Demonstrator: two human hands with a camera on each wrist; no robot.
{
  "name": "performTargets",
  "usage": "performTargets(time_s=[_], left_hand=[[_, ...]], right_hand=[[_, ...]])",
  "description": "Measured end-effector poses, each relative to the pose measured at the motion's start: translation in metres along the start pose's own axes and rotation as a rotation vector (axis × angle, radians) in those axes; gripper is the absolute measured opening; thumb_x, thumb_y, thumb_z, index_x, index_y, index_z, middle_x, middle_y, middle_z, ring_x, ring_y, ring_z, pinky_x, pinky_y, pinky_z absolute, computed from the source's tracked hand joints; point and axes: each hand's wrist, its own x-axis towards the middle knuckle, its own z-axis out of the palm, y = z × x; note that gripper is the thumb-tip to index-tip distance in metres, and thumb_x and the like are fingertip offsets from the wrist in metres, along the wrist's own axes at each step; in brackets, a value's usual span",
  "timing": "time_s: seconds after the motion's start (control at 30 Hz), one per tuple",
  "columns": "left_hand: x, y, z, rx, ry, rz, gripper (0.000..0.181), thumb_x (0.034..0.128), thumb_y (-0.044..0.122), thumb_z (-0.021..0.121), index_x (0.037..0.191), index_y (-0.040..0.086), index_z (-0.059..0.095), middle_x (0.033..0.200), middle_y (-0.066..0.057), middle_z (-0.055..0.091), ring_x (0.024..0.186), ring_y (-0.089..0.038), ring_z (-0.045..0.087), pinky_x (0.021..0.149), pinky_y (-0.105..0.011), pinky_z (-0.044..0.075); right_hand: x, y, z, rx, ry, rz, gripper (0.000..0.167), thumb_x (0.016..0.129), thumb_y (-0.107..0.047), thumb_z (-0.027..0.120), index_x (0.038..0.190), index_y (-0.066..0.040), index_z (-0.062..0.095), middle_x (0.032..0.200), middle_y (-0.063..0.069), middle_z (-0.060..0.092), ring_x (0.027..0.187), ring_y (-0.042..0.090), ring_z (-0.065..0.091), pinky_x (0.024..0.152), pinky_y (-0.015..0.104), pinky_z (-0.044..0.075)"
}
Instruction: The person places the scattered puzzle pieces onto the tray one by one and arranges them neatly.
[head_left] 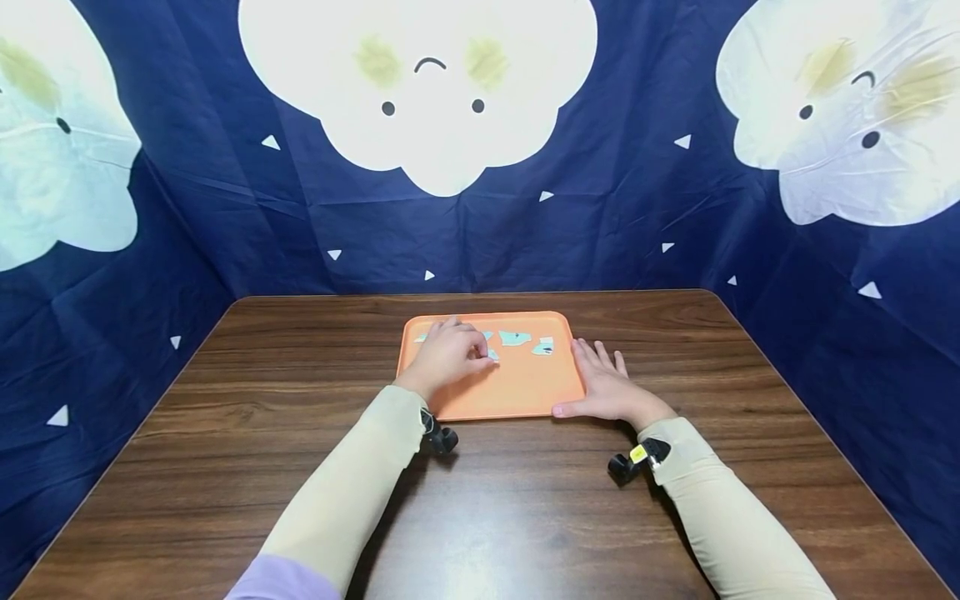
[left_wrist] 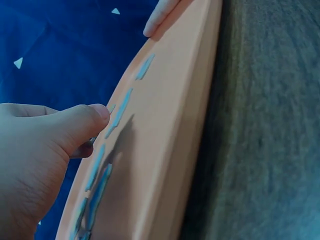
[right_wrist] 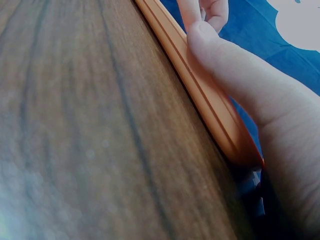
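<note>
An orange tray [head_left: 517, 392] lies on the table, with several flat, jagged, light-blue pieces near its far side. One piece [head_left: 515, 338] has a small dark mark, and another [head_left: 543, 346] at the right carries darker marks. My left hand [head_left: 448, 354] is over the tray's left half and pinches a small light-blue piece [head_left: 492, 356] between thumb and fingers. In the left wrist view its thin edge [left_wrist: 112, 108] shows by the thumb tip. The left hand hides some pieces. My right hand [head_left: 609, 390] rests spread on the tray's right edge, its thumb [right_wrist: 205, 37] at the near corner.
The brown wooden table [head_left: 247, 433] extends around the tray. Dark blue cloth [head_left: 465, 233] printed with white clouds and small triangles hangs behind it and at both sides. Each wrist wears a small black camera [head_left: 441, 437].
</note>
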Motion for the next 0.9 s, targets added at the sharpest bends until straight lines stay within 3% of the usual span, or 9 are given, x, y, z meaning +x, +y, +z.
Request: performTargets(time_s=[0.27, 0.4, 0.7, 0.8, 0.9], left_hand=[[0.000, 0.001, 0.003, 0.070, -0.053, 0.017, 0.022, 0.0886, 0.044, 0.076, 0.077, 0.027, 0.066, 0.087, 0.012, 0.063, 0.091, -0.019, 0.046, 0.083, -0.041, 0.034], [-0.002, 0.005, 0.000, 0.092, -0.077, 0.023, 0.022, 0.0898, 0.042, 0.075, 0.078, 0.026, 0.066, 0.088, 0.010, 0.062, 0.091, -0.019, 0.047, 0.084, -0.042, 0.035], [-0.005, 0.004, 0.001, 0.090, -0.064, 0.015, 0.021, 0.0886, 0.045, 0.074, 0.081, 0.026, 0.066, 0.093, 0.009, 0.061, 0.093, -0.020, 0.047, 0.086, -0.043, 0.036], [-0.009, 0.000, -0.005, 0.059, -0.038, 0.002, 0.023, 0.0874, 0.044, 0.072, 0.090, 0.022, 0.068, 0.102, 0.005, 0.063, 0.100, -0.022, 0.049, 0.092, -0.046, 0.038], [-0.018, -0.007, -0.022, 0.042, 0.004, -0.010, 0.032, 0.0870, 0.044, 0.070, 0.103, 0.017, 0.069, 0.112, 0.000, 0.063, 0.104, -0.026, 0.051, 0.095, -0.048, 0.039]], right_hand=[[0.001, -0.003, -0.001, 0.010, 0.007, -0.004, 0.135, 0.073, -0.076, 0.071, 0.161, -0.003, -0.001, 0.167, 0.022, 0.002, 0.152, 0.046, -0.006, 0.115, 0.067, -0.008], [0.001, -0.003, -0.001, 0.011, 0.004, -0.003, 0.135, 0.073, -0.076, 0.071, 0.161, -0.004, -0.001, 0.167, 0.021, 0.002, 0.152, 0.045, -0.006, 0.115, 0.066, -0.008], [0.002, -0.002, 0.001, 0.007, 0.002, 0.000, 0.136, 0.073, -0.076, 0.071, 0.161, -0.003, -0.001, 0.167, 0.021, 0.001, 0.152, 0.046, -0.006, 0.115, 0.067, -0.008], [0.003, -0.001, -0.001, 0.033, -0.009, 0.001, 0.133, 0.075, -0.073, 0.072, 0.161, -0.003, 0.000, 0.167, 0.022, 0.002, 0.152, 0.046, -0.006, 0.115, 0.067, -0.007], [0.004, 0.000, -0.010, 0.053, 0.014, -0.007, 0.126, 0.080, -0.069, 0.070, 0.161, -0.001, 0.002, 0.167, 0.024, 0.005, 0.151, 0.048, -0.004, 0.114, 0.069, -0.004]])
